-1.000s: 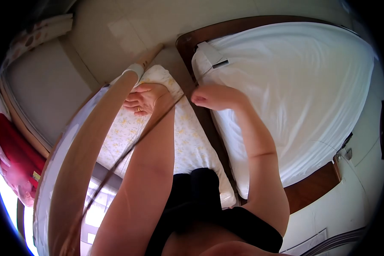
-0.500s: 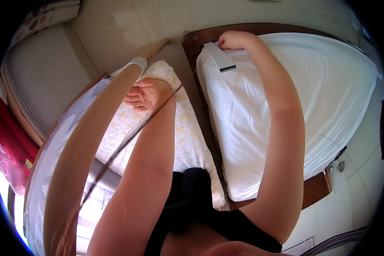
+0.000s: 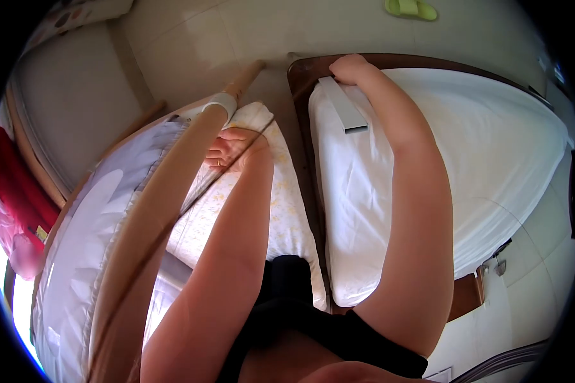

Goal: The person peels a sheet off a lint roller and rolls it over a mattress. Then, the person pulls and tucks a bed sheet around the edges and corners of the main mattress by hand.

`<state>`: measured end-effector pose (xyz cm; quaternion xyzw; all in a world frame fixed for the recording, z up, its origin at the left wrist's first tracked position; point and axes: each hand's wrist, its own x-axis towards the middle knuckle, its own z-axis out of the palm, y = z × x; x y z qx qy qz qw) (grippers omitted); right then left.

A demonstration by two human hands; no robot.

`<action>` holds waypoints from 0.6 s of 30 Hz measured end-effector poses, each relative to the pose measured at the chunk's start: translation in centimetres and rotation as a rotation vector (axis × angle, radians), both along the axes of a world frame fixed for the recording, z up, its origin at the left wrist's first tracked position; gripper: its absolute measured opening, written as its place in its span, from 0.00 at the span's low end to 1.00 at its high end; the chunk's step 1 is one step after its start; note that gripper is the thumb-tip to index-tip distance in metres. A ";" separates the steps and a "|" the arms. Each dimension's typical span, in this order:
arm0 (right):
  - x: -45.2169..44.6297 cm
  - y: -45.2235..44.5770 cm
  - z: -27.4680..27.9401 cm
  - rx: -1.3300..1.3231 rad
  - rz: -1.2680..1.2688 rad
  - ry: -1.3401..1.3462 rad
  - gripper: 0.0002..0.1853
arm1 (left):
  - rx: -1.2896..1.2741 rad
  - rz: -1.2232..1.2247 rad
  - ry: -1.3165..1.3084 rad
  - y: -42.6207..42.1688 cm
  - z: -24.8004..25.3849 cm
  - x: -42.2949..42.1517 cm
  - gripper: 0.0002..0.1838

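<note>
My left hand (image 3: 235, 150) lies palm up over a floral-patterned pillow or cushion (image 3: 287, 214), fingers loosely curled and apart, a ring on one. Its fingertips come close to a thick beige pole (image 3: 172, 185) with a white band (image 3: 221, 106); whether they touch cannot be made out. At the far-left corner of a brown wooden frame (image 3: 300, 69), my right hand (image 3: 350, 67) is closed at the rim, and what its fingers grip is hidden. Just beneath it, a pale grey hollow rectangular tube (image 3: 344, 107) rests on the white-sheeted mattress (image 3: 358, 191).
A thin dark strand (image 3: 236, 156) crosses in front of my left wrist. Quilted light-purple fabric (image 3: 89, 236) spreads on the left, with red cloth (image 3: 16, 185) beyond. A green slipper (image 3: 411, 9) sits on the tiled floor (image 3: 262, 32). Cables (image 3: 501, 364) run at bottom right.
The view has shifted, bringing the green slipper further into sight. My right hand has moved slightly outward onto the frame's rim. My left hand stays by the pole.
</note>
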<state>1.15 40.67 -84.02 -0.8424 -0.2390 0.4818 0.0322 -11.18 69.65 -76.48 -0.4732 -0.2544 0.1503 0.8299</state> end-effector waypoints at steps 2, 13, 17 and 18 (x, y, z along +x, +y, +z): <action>0.6 0.6 -0.5 -0.001 0.092 -0.026 0.12 | -0.015 -0.034 0.004 0.0 0.3 -0.2 0.32; 1.9 1.3 3.8 -0.204 -0.306 0.178 0.16 | -1.559 -0.088 -1.319 -3.4 4.5 2.9 0.33; -0.2 -3.3 3.0 0.115 -0.674 0.321 0.22 | -1.510 -0.037 -1.292 -3.4 5.2 3.2 0.33; -0.1 -3.5 4.6 0.125 -0.633 0.367 0.23 | -1.521 -0.055 -1.300 -3.4 5.0 3.2 0.33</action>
